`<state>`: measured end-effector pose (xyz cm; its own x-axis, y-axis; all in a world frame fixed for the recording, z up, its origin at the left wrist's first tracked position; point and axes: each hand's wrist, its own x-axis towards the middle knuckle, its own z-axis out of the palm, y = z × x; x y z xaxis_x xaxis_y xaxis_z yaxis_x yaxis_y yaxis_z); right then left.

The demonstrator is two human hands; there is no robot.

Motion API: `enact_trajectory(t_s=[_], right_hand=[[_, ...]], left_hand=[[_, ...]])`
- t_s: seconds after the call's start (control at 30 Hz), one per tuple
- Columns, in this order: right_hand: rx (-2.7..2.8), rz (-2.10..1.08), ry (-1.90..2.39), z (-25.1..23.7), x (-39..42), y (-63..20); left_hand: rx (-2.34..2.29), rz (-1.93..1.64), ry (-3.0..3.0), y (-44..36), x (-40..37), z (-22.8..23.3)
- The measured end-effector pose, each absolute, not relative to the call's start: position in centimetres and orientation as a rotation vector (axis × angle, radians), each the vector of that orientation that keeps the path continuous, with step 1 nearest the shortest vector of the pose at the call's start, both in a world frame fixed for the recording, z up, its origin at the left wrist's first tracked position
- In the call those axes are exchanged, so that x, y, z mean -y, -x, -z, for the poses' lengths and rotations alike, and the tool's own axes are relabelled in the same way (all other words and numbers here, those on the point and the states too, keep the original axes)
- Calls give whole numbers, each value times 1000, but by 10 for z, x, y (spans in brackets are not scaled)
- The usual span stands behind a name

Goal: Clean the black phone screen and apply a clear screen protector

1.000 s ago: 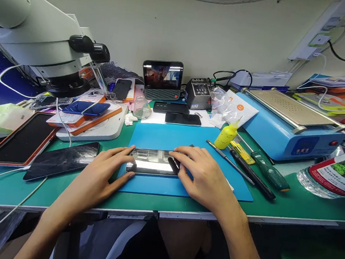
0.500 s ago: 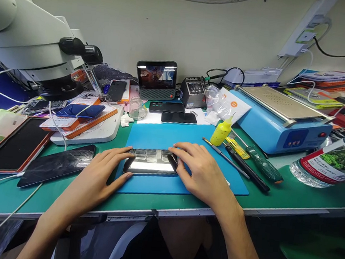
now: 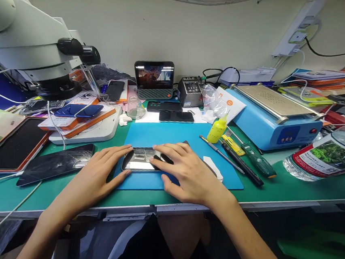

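A smartphone lies screen up on the blue mat, its glossy glass mirroring bright light. My left hand grips its left end, fingertips at the top corner and thumb at the lower one. My right hand is open over the phone's right half, its fingertips on the glass and its thumb apart below the lower edge. The phone's right end is hidden by that hand. Partly behind the right hand, a white piece with a dark edge lies on the mat.
A yellow dropper bottle, a green-handled screwdriver and a black pen-like tool lie right of the mat. Beyond them are a blue heating-plate machine and a water bottle. A microscope overhangs the left, above a cracked black phone.
My right hand has slid left from the phone's right end onto its screen, uncovering more of the white piece. My left hand stays at the left end. The view has shifted slightly.
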<state>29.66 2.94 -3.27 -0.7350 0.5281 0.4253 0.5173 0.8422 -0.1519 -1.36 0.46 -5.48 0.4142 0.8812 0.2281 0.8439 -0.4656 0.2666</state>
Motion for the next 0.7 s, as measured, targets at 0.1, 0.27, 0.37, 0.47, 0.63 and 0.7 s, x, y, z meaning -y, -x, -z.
enact_trajectory(t_s=[0.1,0.27,0.37,0.47,0.63,0.7], right_hand=[[2476,-4,764,36,-31,-297],[2317,85,836,40,-30,-297],[2222,138,911,43,-32,-297],[2182,164,946,44,-32,-297],[2344,113,802,40,-29,-298],[2401,83,733,39,-28,-299]], left_hand=[[-1569,-507,-2545,14,-4,55],[-1630,-486,-2461,15,-3,54],[-1659,-475,-2421,16,-3,54],[-1669,-472,-2408,16,-3,55],[-1671,-493,-2404,16,-4,56],[-1674,-492,-2399,16,-4,56]])
